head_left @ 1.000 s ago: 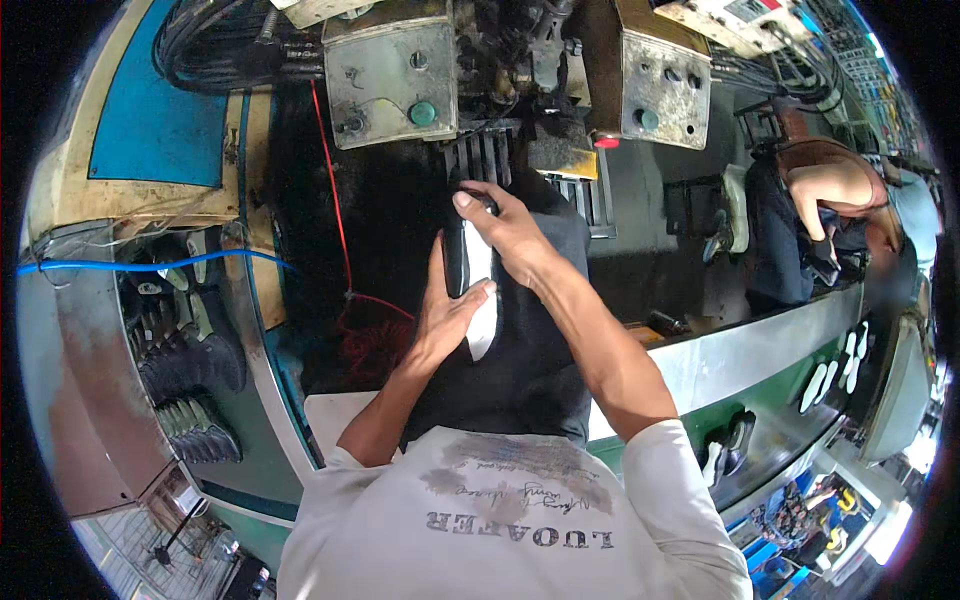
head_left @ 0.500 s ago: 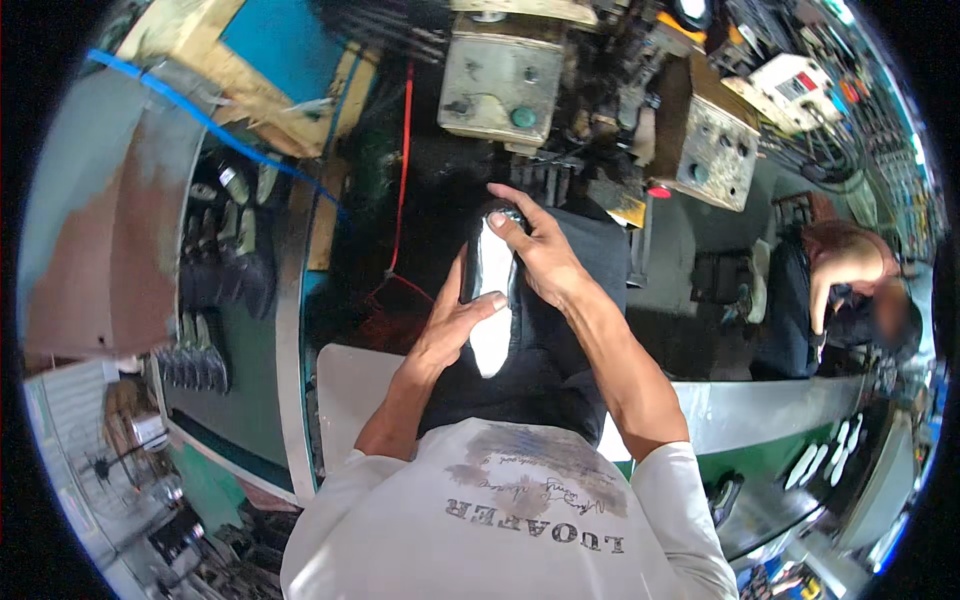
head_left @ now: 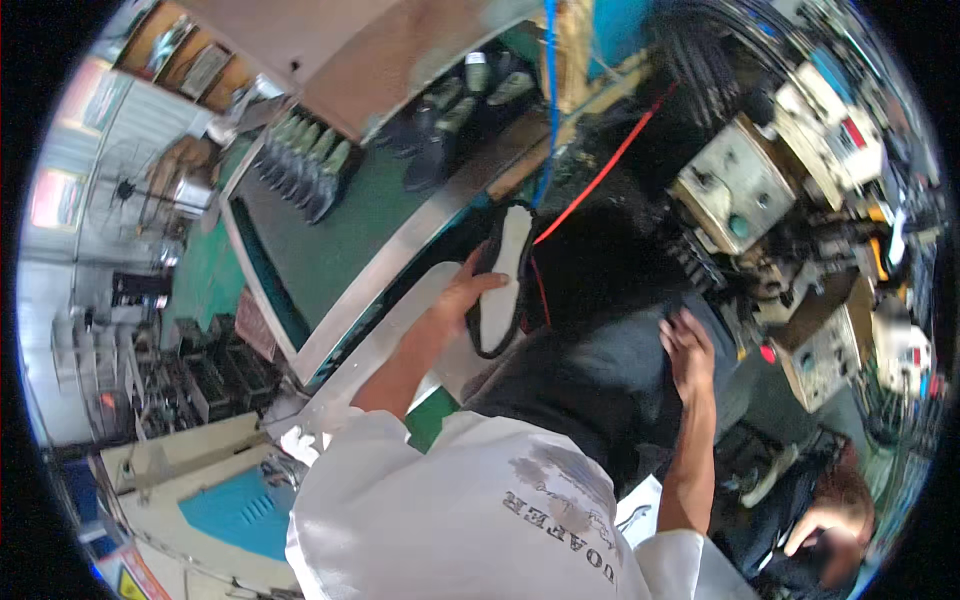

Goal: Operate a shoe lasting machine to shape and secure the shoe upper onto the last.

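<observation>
A dark shoe upper (head_left: 503, 272), its pale insole facing up, points away from me left of my lap. My left hand (head_left: 468, 290) grips it from the left side, with the thumb lying across the insole. My right hand (head_left: 690, 348) is off the shoe, over my dark trousers (head_left: 600, 370) near the right knee. Its fingers are apart and slightly bent, and nothing is in them.
A conveyor-like green bench with a metal edge (head_left: 372, 292) runs along my left, bearing several dark shoes (head_left: 430, 160) and a row of shoes (head_left: 305, 165). Machine control boxes (head_left: 738, 185) stand ahead right. A red hose (head_left: 610, 160) hangs ahead; another person (head_left: 830, 515) sits at lower right.
My right hand has let go of the shoe and moved right to my knee. The left hand has carried the shoe left as my view turned left toward the green bench.
</observation>
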Demonstrator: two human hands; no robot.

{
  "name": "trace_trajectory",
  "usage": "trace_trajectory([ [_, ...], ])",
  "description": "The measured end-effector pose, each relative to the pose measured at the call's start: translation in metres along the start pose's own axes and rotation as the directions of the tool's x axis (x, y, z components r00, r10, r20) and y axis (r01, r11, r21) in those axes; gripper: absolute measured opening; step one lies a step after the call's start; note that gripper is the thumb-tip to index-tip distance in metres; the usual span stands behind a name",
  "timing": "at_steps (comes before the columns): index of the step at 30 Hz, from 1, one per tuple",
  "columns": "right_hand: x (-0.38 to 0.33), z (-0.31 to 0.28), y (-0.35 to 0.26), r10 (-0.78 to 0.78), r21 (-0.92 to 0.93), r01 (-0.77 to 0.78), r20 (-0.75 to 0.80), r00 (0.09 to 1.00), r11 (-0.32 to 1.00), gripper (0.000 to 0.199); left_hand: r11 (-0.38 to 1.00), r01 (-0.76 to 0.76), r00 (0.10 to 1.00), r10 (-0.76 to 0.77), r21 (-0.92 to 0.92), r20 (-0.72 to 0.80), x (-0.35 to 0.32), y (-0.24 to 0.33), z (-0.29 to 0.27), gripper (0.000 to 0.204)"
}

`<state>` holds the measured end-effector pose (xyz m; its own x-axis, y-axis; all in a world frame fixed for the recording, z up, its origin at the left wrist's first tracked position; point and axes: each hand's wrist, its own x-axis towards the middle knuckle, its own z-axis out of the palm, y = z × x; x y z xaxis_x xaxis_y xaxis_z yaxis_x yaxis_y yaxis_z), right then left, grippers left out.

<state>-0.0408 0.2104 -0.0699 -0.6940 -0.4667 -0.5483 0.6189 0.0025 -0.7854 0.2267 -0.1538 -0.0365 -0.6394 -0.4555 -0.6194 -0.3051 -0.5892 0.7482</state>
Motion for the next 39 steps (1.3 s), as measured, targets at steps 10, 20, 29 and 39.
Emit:
trace_trajectory([
  [10, -0.031, -0.076, 0.026, 0.065, 0.247, -0.005, -0.235, 0.97, 0.969, 0.048, 0.38, 0.318, 0.693, 0.532, 0.869, -0.486, 0.065, 0.051, -0.227, 0.108],
  [20, -0.023, -0.075, 0.034, 0.043, 0.136, -0.013, -0.216, 0.976, 0.991, 0.042, -0.254, 0.425, 0.812, 0.532, 0.869, -0.241, 0.103, 0.06, -0.342, 0.108],
  [29, -0.011, -0.056, 0.027, 0.063, 0.052, -0.051, -0.268, 0.961, 0.997, 0.048, -0.266, 0.471, 0.846, 0.408, 0.841, -0.345, 0.101, 0.071, -0.337, 0.104],
  [39, -0.007, -0.056, 0.011, 0.048, -0.078, -0.073, -0.285, 0.957, 0.994, 0.046, -0.273, 0.501, 0.823, 0.444, 0.821, -0.355, 0.126, 0.083, -0.301, 0.086],
])
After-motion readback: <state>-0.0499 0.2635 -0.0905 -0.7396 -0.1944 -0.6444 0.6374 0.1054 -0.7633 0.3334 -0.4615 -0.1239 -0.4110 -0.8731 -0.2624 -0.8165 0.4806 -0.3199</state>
